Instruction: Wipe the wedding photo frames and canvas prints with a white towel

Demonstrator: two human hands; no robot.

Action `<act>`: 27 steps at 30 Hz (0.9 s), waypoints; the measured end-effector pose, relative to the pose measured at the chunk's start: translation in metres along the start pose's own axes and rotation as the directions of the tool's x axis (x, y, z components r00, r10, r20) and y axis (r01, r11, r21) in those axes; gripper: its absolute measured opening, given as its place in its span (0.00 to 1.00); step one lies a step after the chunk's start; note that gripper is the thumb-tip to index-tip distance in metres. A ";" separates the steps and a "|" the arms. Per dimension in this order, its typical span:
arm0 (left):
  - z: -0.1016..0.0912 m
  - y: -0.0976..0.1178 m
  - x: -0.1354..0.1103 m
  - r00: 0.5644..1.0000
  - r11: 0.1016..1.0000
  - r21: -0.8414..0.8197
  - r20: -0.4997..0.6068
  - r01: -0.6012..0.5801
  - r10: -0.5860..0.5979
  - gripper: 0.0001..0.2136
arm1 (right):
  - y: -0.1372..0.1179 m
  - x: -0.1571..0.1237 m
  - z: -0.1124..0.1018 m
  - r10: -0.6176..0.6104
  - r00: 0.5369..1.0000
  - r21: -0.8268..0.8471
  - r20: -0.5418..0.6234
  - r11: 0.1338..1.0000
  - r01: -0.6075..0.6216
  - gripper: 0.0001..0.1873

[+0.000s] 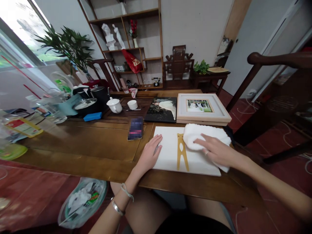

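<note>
In front of me on the wooden table lies a flat white panel (167,159). A gold piece (180,139) with two splayed legs and an oval opening lies on its middle. My left hand (150,153) rests on the panel's left edge, fingers stretched out and holding nothing. Over the panel's right part is a bunched white towel (191,135). My right hand (215,150) presses on that towel and grips it, index finger pointing left; its other fingertips are partly hidden in the folds. The towel touches the gold piece's upper right side.
Behind the panel are a dark photo panel (159,110) and a framed photo (200,105). A phone (135,129) lies to the left. A white teapot (114,105), cup (132,104) and blue block (92,116) stand farther back. A lined bin (84,198) is below the table's edge.
</note>
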State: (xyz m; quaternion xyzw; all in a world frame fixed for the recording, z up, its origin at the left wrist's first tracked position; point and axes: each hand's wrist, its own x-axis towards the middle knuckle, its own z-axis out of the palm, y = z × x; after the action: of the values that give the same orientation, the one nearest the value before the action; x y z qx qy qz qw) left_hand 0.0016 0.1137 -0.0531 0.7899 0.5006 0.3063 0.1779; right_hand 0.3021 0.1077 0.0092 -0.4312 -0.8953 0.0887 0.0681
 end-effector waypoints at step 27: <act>0.002 0.002 0.001 1.000 1.000 0.017 0.021 0.016 -0.017 0.19 | -0.049 -0.062 0.017 -0.329 0.944 -0.001 0.025 0.944 0.329 0.29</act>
State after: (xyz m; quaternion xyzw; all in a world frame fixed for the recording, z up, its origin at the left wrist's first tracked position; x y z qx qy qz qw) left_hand 0.0040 0.1137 -0.0531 0.7904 0.5077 0.2924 0.1789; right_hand 0.2998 0.0267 0.0006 -0.2747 -0.9557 0.0791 0.0696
